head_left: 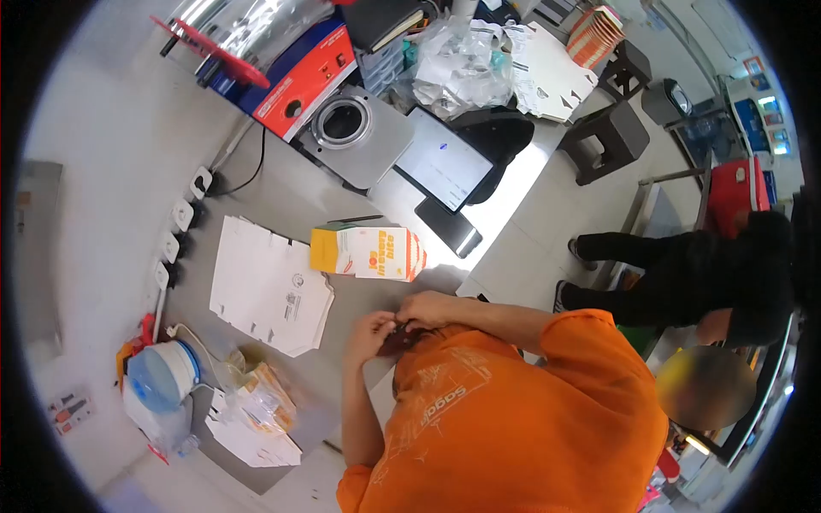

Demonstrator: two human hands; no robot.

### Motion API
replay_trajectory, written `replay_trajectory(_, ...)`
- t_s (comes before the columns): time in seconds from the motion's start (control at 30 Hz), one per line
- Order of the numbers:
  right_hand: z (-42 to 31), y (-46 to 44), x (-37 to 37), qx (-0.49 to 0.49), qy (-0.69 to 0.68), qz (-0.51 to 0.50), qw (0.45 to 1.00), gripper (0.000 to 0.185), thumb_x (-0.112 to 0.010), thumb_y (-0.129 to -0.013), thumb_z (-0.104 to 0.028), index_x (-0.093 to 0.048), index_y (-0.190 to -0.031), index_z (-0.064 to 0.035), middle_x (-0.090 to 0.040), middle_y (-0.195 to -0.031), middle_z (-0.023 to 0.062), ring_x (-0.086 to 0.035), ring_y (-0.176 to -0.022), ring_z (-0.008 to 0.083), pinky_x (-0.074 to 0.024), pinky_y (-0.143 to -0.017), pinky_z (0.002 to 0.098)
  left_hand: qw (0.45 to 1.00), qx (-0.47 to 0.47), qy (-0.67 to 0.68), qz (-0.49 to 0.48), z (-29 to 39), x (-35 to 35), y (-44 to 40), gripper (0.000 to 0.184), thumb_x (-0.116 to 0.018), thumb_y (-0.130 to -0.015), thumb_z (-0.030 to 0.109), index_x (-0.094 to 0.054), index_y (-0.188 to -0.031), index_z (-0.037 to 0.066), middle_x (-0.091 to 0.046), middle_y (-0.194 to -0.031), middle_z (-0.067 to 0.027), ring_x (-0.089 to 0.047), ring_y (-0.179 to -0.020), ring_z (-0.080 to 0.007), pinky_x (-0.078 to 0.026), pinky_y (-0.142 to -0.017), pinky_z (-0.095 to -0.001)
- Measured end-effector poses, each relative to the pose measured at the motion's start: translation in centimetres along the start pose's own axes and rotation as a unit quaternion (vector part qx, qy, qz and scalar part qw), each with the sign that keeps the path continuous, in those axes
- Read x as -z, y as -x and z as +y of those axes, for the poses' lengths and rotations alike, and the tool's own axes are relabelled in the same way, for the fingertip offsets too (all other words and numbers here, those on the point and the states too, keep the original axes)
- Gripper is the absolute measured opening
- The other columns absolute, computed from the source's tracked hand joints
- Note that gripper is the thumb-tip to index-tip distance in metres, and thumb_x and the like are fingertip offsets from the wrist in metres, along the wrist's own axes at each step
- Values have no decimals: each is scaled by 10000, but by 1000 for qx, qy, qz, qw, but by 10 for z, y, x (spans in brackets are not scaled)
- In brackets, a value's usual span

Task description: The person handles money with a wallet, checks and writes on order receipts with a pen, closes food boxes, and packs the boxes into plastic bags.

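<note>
My left hand (370, 335) and my right hand (425, 309) meet close in front of the orange shirt. Their fingers are bent and pressed together around a small dark thing (396, 340), mostly hidden, which I cannot make out. Beyond them, on the grey table (355, 299), lies a yellow, white and orange printed carton (376, 252). A stack of flat white cardboard pieces (269, 286) rests to its left.
Farther off are a tablet (445, 158), a phone (449, 227), a red and blue machine (304, 77) and plastic bags (462, 73). Sockets and a water container (158, 376) line the left. A person in black (710, 278) and stools (605, 141) are at right.
</note>
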State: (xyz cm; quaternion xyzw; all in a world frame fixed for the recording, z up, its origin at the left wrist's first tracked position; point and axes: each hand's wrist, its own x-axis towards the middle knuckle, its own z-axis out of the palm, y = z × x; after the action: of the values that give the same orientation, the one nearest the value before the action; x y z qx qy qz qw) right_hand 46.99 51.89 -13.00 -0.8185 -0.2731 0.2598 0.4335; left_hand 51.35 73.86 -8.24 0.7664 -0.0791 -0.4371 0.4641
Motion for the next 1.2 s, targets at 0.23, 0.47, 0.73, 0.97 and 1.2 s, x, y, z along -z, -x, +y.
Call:
replay_trajectory(0.23,-50,108,192,-111,-32,303,946,105,-702,-882,-152,-659,-862,-58,-647,-717,62,-614,-658,151,-485,-613,306,927,-42,180,327,35,41,113,307,-617,-976,146,-612,-1251,9,-693,-951,-83,-652,-889,-147,-536,-792,-283)
replay_trajectory(0.47,105,104,360,-201,-92,657,721,259,-683,-922,-248,-678,-850,1,-633,-693,53,-579,-644,116,-460,-590,300,905,30,202,373,-32,13,143,299,-587,-1000,183,-606,-1230,-7,-683,-936,-73,-626,-840,-129,-522,-757,-276)
replay_trajectory(0.73,178,4,333,-303,181,709,610,391,-703,-844,-275,-660,-1093,23,-706,-996,192,-689,-917,294,-520,-833,378,774,190,355,488,-227,-151,213,293,-547,-1016,198,-613,-1214,-7,-679,-945,-91,-621,-830,-144,-518,-713,-280)
replay_trajectory(0.97,-3,-53,72,-5,-60,497,866,64,-575,-970,-67,-597,-1001,-15,-615,-862,42,-578,-739,89,-478,-629,228,515,414,539,522,-279,-481,243,370,-563,-938,294,-635,-1174,19,-688,-996,-150,-641,-914,-249,-524,-772,-361)
replay_trajectory(1.2,-403,-27,-145,397,-63,-283,871,97,-655,-815,46,-651,-900,-2,-665,-827,107,-623,-714,225,-497,-659,307,384,359,531,665,-349,-587,93,452,-580,-848,395,-659,-1127,48,-701,-1040,-210,-663,-1000,-364,-525,-841,-448)
